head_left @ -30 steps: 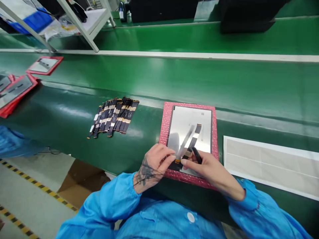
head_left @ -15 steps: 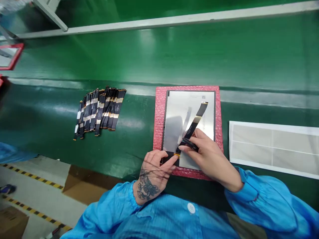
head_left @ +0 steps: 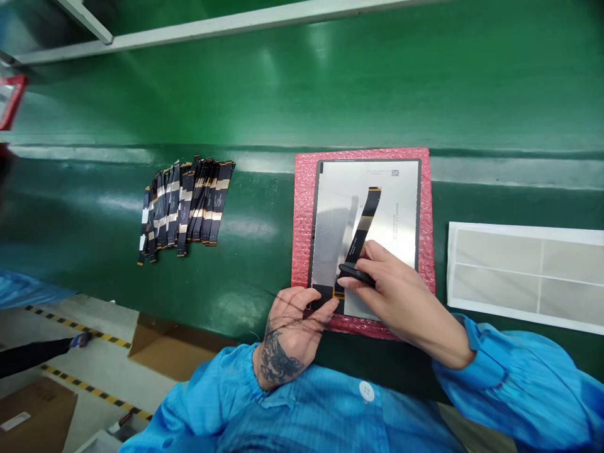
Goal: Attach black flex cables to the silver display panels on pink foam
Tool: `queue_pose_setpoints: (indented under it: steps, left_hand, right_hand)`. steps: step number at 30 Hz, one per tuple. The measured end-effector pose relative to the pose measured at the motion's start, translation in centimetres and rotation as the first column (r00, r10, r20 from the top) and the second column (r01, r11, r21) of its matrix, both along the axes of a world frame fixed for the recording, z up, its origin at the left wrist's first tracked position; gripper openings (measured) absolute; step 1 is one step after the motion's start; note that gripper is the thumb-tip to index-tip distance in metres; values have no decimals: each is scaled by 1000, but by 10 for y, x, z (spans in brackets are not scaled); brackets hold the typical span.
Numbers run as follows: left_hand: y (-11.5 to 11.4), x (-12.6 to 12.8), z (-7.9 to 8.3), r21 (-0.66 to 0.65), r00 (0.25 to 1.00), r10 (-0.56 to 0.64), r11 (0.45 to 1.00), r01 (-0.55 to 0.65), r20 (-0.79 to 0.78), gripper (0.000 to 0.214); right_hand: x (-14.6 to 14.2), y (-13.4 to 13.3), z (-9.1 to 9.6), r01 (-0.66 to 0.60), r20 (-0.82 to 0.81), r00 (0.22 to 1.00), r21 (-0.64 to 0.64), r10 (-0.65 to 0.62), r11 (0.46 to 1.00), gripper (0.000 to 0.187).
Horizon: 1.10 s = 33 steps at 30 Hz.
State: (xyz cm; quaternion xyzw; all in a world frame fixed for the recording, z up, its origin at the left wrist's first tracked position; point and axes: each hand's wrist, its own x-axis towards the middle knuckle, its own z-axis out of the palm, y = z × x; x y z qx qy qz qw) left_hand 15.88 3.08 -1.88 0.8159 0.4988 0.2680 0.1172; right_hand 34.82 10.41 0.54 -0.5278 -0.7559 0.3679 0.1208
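So at the far left there's a bit of blue cloth [head_left: 31, 289] by the bench edge, and somebody's dark-clad leg [head_left: 38, 355] down on the floor near some yellow-and-black tape [head_left: 78, 322]. One cardboard box [head_left: 40, 406] sits in the bottom corner, another [head_left: 174, 346] is just under the green bench [head_left: 255, 264].

Up on the bench there's a messy fan of black ribbon cables [head_left: 186, 211], bunched side by side and overlapping.

Next along is the left hand [head_left: 290, 327], tattoo on the back, fingers bent and thumb a little apart, tips on the black strip at the screen's lower left corner. Can't tell if it's gripping the edge or just pressing.

The silver-backed screen [head_left: 396, 242] lies flat on pink padding [head_left: 302, 220]. One ribbon cable [head_left: 361, 229] slants across it, orange bottom end right by the left thumb, top end up over the middle.

The right hand [head_left: 394, 289] is pinching a black tool [head_left: 357, 274] between thumb and fingers, tip over the lower part of that cable.

Far right, well apart from the pile, there's a white-edged sheet [head_left: 500, 251] with grey rectangles.
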Motion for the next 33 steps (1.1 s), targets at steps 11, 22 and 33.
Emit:
queue_pose_setpoints:
  steps: [11,22,33]
  left_hand:
    - [-8,-1,-6,40,983,-8,999,15,-183,31]
    - [-7,0,-5,60,985,-10,998,20,-175,30]
    - [-9,2,-6,75,979,13,997,3,-203,31]
  right_hand:
    - [1,-4,0,17,-16,1000,23,-17,1000,27]
    - [2,-2,-2,-30,-1,1000,-92,30,995,18]
    - [2,-1,-1,-31,-115,993,-136,16,990,14]
